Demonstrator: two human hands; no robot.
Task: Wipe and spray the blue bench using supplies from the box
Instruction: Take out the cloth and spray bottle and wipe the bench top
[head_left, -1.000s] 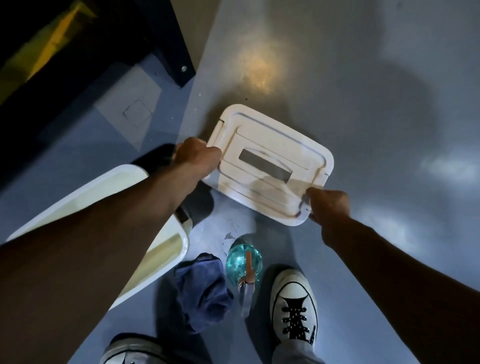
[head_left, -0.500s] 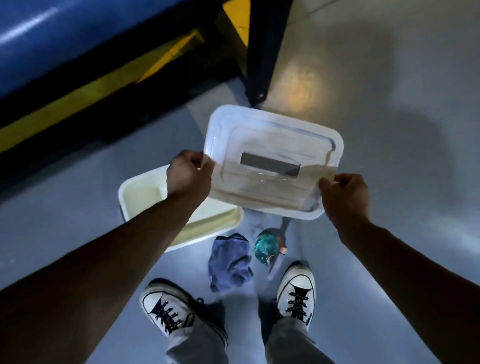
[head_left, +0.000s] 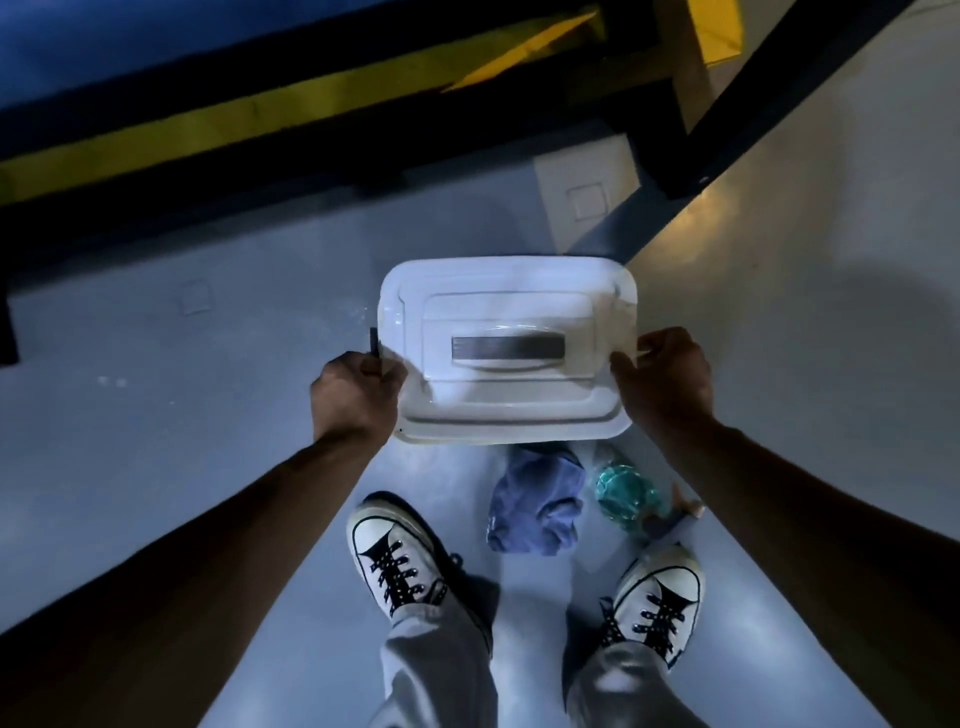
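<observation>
A white box lid (head_left: 506, 306) with a grey handle slot lies level in front of me, and the box under it is hidden. My left hand (head_left: 356, 397) grips the lid's left end beside a small black latch (head_left: 373, 340). My right hand (head_left: 667, 382) grips its right end. On the floor just nearer than the lid are a crumpled blue cloth (head_left: 535, 504) and a teal spray bottle (head_left: 623, 493) lying on its side. The blue bench (head_left: 104, 41) runs along the top left.
A black and yellow frame (head_left: 218, 130) sits under the bench, with a dark leg (head_left: 670, 156) at upper right. My two white sneakers (head_left: 395, 556) (head_left: 657, 603) stand on the grey floor (head_left: 156, 395) close to the cloth and bottle.
Both hands have carried the lid left and down, over the spot where the open box stood. The box's inside no longer shows. The view has tilted up toward the bench.
</observation>
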